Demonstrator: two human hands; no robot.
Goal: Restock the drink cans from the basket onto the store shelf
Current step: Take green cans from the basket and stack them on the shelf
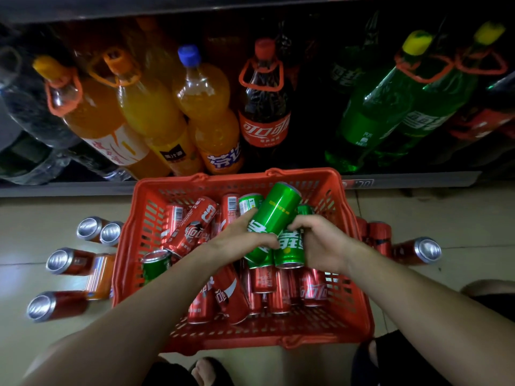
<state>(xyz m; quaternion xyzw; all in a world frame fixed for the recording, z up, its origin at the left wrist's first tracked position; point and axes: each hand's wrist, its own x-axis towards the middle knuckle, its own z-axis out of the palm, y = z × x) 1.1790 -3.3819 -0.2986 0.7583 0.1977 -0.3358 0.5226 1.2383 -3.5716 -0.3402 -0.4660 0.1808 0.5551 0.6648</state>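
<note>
Head view, left to right. On the floor tiles (25,232), left of the basket: red cans (71,261) lying on their sides, silver ends toward the camera, with one orange can (100,277) among them, touching the basket wall. On the bottom shelf (67,188) behind: orange soda bottles (150,112), then a cola bottle (264,107), then green bottles (370,118) further right. Red basket (354,324) on the floor just before the shelf, holding a jumble of red cola cans (192,227) and a few green ones (154,266). Above the basket, left hand (239,240) curled round a tilted green can (274,218), its top pointing up and away. Just beside it, right hand (320,243) wrapped round a second green can (289,249), more upright, the two cans touching. Right of the basket: more red cans (418,250) on the floor.
</note>
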